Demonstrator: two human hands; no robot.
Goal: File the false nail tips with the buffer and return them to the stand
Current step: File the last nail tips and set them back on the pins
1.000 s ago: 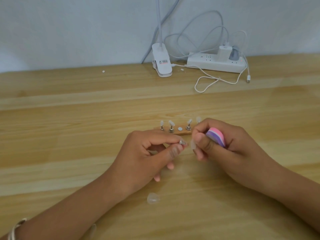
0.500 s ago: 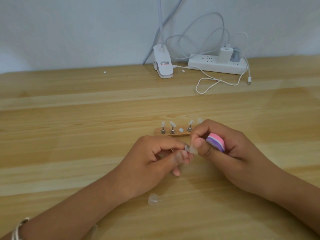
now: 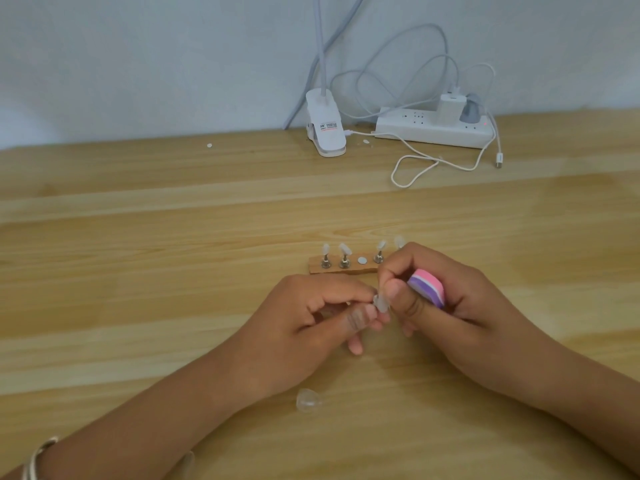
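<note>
The table [image 3: 138,237] filled the frame from its back edge, which met the wall [image 3: 138,64] across the upper third, down to the bottom border. Bare wood showed widely at centre left and centre right. Along that back edge, upper middle to upper right, stood a lamp clip [image 3: 325,128] and a power strip [image 3: 433,128], with a white cable [image 3: 415,164] looping forward onto the wood, well apart from the hands. Just right of centre lay the small wooden stand [image 3: 341,269], its right end hidden behind the right hand [image 3: 446,306]. Four other nail tips [image 3: 344,248] stood upright on its pegs, and one round spot between them carried none. Just below the stand the two hands met fingertip to fingertip. The left hand [image 3: 304,327] had its thumb and forefinger pinched on a pale nail tip [image 3: 381,303], the other fingers curled under. The right hand's fingers were curled round the pink and purple buffer [image 3: 427,285], while its thumb and forefinger closed against the same nail tip from the right. Which hand carried most of the tip could not be told. A loose clear tip [image 3: 308,399] lay on the wood at lower centre, near the left wrist but apart from it. A bracelet [image 3: 34,459] showed at the lower left corner.
</note>
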